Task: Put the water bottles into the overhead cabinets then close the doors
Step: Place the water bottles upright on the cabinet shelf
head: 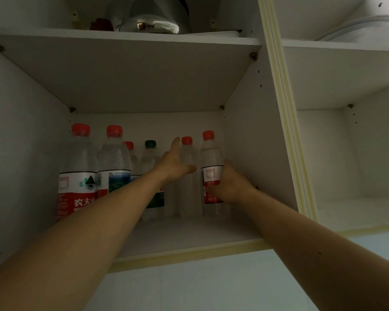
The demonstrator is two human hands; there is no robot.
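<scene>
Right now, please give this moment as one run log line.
right hand: grips far-right bottle | left hand: open, against unlabelled bottle | cabinet shelf: six bottles upright | doors: not closed

Dim, greyish light is filling the left cabinet (144,86), its back sinking into shadow. Brighter light is washing the compartment at three o'clock (346,131), paling its walls. Wide-angle distortion is bending the edges. Focus is staying soft; bottle (78,173) labels are blurring slightly.
</scene>
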